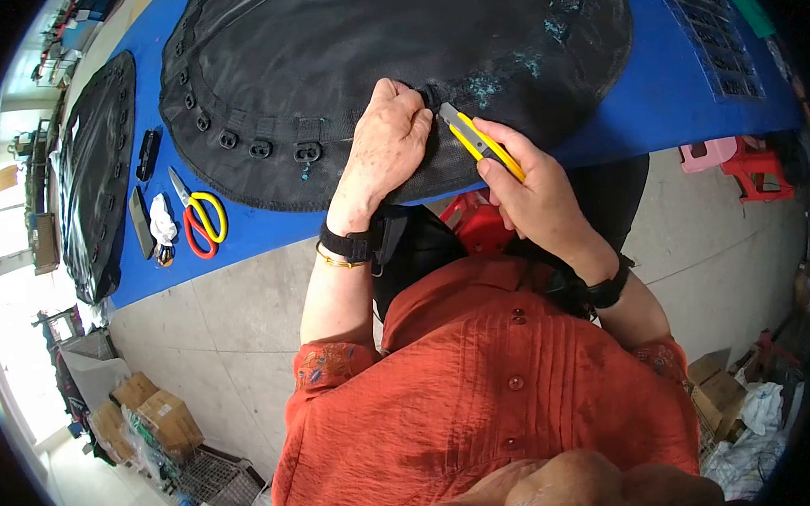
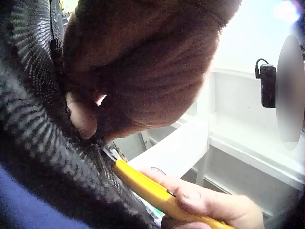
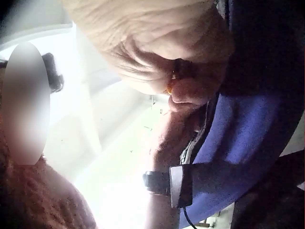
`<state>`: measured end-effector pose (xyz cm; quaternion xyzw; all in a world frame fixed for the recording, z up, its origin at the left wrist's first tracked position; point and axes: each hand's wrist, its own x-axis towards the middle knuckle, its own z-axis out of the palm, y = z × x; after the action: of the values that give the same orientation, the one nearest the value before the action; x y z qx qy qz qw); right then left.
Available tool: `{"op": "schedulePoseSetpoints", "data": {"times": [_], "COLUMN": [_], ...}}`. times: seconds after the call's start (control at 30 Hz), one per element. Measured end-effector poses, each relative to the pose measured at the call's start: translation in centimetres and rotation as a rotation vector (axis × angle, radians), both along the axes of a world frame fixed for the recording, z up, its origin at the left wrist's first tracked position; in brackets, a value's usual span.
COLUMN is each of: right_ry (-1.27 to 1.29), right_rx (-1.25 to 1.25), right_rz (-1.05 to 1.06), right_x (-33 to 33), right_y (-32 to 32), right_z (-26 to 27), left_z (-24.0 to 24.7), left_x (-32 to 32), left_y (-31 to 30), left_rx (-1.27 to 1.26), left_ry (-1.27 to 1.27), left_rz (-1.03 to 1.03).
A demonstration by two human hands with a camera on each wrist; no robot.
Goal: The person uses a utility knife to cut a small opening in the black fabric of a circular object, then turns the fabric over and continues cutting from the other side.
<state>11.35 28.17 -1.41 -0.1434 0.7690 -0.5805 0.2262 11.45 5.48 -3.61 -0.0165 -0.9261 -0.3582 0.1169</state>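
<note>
A large oval black mesh piece (image 1: 321,56) lies on the blue table, with several black plastic buckles (image 1: 260,149) on webbing tabs along its rim. My left hand (image 1: 388,139) pinches its fabric near the front edge, fingers curled down. In the left wrist view the left thumb (image 2: 83,117) presses against the black mesh. My right hand (image 1: 534,187) grips a yellow utility knife (image 1: 491,148), its blade tip close beside the left fingers at a small black tab (image 1: 430,96). The knife (image 2: 147,185) also shows in the left wrist view, blade tip at the fabric.
On the blue table (image 1: 240,252) at left are scissors (image 1: 204,222) with red and yellow handles, a crumpled white piece (image 1: 161,220) and another black piece (image 1: 98,168). Turquoise thread scraps (image 1: 483,88) lie on the mesh. A wire tray (image 1: 710,35) is at right, a red stool (image 1: 753,171) beyond.
</note>
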Motion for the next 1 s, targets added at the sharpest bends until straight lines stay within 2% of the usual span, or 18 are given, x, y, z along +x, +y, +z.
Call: {"op": "schedulePoseSetpoints", "data": {"times": [0.07, 0.13, 0.23, 0.47, 0.67, 0.8, 0.9, 1.0], "right_ry": [-0.118, -0.118, 0.06, 0.07, 0.03, -0.101, 0.062, 0.053], "right_rx": [0.041, 0.053, 0.016, -0.032, 0.026, 0.104, 0.033, 0.036], "right_rz": [0.0, -0.003, 0.008, 0.086, 0.025, 0.001, -0.016, -0.015], "right_x": [-0.2, 0.0, 0.5, 1.6, 1.0, 0.4, 0.8, 0.9], "right_y": [-0.2, -0.4, -0.3, 0.4, 1.6, 2.0, 2.1, 2.0], "right_z": [1.0, 1.0, -0.3, -0.6, -0.2, 1.3, -0.6, -0.8], "left_z": [-0.2, -0.1, 0.1, -0.1, -0.2, 0.2, 0.8, 1.2], "left_x": [0.0, 0.0, 0.0, 0.1, 0.0, 0.0, -0.2, -0.4], "left_y": [0.0, 0.1, 0.0, -0.2, -0.4, 0.4, 1.1, 1.3], "left_rx": [0.002, 0.003, 0.0, 0.04, 0.023, -0.011, -0.078, -0.124], "left_ry": [0.011, 0.019, 0.0, -0.019, -0.002, -0.001, -0.017, -0.012], "left_rz": [-0.006, -0.011, -0.013, 0.003, -0.009, 0.04, 0.068, 0.059]}}
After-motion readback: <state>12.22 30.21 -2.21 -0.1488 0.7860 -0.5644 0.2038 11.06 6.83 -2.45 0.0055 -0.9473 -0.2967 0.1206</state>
